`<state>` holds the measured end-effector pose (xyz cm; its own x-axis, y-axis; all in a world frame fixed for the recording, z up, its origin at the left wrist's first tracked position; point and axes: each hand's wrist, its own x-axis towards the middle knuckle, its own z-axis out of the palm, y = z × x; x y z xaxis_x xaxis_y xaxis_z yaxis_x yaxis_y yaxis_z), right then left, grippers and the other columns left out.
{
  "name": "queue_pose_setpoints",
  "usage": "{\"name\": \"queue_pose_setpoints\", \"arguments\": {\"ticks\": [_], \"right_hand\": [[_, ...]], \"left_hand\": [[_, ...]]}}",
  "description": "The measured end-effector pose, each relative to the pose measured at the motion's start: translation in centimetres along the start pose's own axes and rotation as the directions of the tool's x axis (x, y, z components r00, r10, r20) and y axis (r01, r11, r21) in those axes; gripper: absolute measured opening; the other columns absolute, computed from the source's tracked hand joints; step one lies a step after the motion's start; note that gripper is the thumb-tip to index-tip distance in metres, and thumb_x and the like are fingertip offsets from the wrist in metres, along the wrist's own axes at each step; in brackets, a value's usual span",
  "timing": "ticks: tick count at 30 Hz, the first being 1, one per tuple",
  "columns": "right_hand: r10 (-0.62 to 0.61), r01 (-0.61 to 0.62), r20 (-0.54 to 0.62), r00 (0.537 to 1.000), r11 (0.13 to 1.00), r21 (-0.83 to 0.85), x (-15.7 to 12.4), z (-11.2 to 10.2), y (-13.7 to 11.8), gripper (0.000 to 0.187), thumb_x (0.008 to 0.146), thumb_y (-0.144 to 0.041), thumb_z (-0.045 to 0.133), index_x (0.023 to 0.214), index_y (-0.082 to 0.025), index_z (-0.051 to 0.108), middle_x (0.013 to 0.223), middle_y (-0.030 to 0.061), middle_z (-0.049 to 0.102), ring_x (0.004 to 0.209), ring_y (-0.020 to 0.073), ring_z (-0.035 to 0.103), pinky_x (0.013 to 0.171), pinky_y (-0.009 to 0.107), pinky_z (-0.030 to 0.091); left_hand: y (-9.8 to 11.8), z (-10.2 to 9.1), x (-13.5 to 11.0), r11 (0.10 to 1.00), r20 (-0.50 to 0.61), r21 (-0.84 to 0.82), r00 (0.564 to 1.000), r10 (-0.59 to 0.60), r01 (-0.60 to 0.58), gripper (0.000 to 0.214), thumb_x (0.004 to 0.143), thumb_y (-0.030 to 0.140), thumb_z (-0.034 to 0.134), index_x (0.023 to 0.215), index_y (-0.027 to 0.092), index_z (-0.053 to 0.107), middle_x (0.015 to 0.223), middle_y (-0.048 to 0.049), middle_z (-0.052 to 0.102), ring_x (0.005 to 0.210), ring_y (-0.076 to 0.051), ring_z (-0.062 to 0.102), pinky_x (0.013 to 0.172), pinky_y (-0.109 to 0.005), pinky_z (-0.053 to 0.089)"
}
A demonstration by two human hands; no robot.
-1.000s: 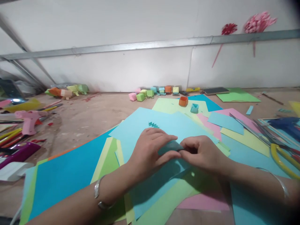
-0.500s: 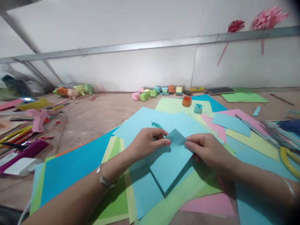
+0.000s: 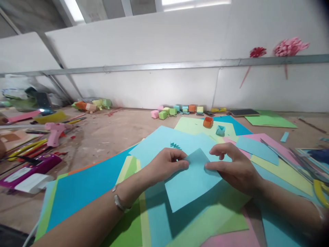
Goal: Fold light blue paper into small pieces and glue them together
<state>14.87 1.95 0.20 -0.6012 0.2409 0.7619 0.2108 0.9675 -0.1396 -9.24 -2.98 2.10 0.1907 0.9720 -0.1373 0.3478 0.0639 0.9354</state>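
A light blue square of paper point(image 3: 191, 181) is lifted off the table, tilted like a diamond. My left hand point(image 3: 167, 166) pinches its upper left edge with curled fingers. My right hand point(image 3: 235, 168) pinches the upper right edge between thumb and forefinger, its other fingers raised. Under them lies a spread of coloured sheets point(image 3: 84, 185) in blue, green, pink and yellow. A small pleated blue strip point(image 3: 175, 145) lies just beyond my left hand.
Small folded paper boxes point(image 3: 177, 110) line the wall; an orange one point(image 3: 208, 122) and a blue one point(image 3: 220, 130) sit nearer. A pink glue gun point(image 3: 54, 132), pens and a purple tool point(image 3: 33, 168) lie left. Scissors point(image 3: 308, 164) lie right, a dark phone point(image 3: 244, 112) at back.
The folded blue paper pressed flat under both hands a second ago has been opened and lifted. The camera has tilted up, showing more of the wall.
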Motion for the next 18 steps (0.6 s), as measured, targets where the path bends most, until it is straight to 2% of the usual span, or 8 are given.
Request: {"name": "queue_pose_setpoints", "arguments": {"ticks": [2,5,8,11,14,18], "right_hand": [[0.027,-0.029,0.032,0.999,0.998,0.050,-0.1,0.2,-0.1,0.021,0.089,-0.011,0.056,0.090,-0.025,0.072,0.106,0.0083,0.057,0.095,0.0185,0.059,0.072,0.030,0.053],[0.191,-0.207,0.099,0.977,0.959,0.194,-0.2,0.5,-0.4,0.016,0.091,-0.019,0.056,0.087,-0.023,0.071,0.110,0.0095,0.062,0.097,0.0196,0.062,0.078,0.031,0.055],[0.406,-0.432,0.148,0.902,0.861,0.268,-0.2,0.7,-0.9,0.017,0.090,-0.025,0.057,0.076,-0.021,0.068,0.092,0.0069,0.069,0.084,0.0187,0.065,0.074,0.030,0.054],[0.509,-0.541,0.183,0.841,0.790,0.288,-0.1,0.9,-1.3,0.024,0.086,-0.028,0.060,0.063,-0.020,0.061,0.075,0.0045,0.066,0.071,0.0175,0.063,0.063,0.028,0.051],[0.529,-0.564,0.196,0.826,0.772,0.293,-0.1,1.1,-1.4,0.026,0.085,-0.027,0.060,0.060,-0.020,0.057,0.073,0.0037,0.064,0.066,0.0157,0.059,0.059,0.028,0.048],[0.500,-0.522,0.149,0.853,0.821,0.232,-0.2,1.1,-1.2,0.024,0.086,-0.024,0.059,0.062,-0.020,0.056,0.073,0.0038,0.064,0.066,0.0156,0.059,0.060,0.028,0.047]], "left_hand": [[-0.1,0.2,0.0,0.997,0.005,0.062,0.999,0.044,-0.045,0.019,0.072,0.035,0.064,0.072,0.016,0.066,0.063,0.0016,0.057,0.058,-0.011,0.046,0.052,-0.021,0.037],[-0.1,0.4,-0.1,0.948,-0.030,0.259,0.979,0.202,-0.188,0.017,0.077,0.032,0.060,0.072,0.018,0.068,0.064,0.0007,0.061,0.059,-0.012,0.049,0.057,-0.023,0.038],[-0.2,0.5,-0.6,0.821,0.045,0.434,0.919,0.391,-0.371,0.019,0.080,0.028,0.055,0.085,0.020,0.072,0.072,-0.0017,0.067,0.065,-0.015,0.055,0.063,-0.025,0.040],[-0.5,0.5,-0.9,0.727,0.140,0.492,0.868,0.477,-0.479,0.025,0.079,0.022,0.055,0.098,0.022,0.072,0.076,-0.0025,0.068,0.069,-0.016,0.058,0.064,-0.024,0.041],[-0.8,0.4,-1.0,0.716,0.147,0.495,0.859,0.490,-0.493,0.027,0.078,0.021,0.056,0.100,0.022,0.071,0.077,-0.0022,0.068,0.068,-0.015,0.058,0.063,-0.024,0.040],[-0.4,0.3,-0.7,0.841,0.031,0.391,0.919,0.394,-0.374,0.029,0.083,0.028,0.052,0.107,0.020,0.067,0.076,-0.0017,0.066,0.062,-0.014,0.052,0.060,-0.024,0.041]]}}
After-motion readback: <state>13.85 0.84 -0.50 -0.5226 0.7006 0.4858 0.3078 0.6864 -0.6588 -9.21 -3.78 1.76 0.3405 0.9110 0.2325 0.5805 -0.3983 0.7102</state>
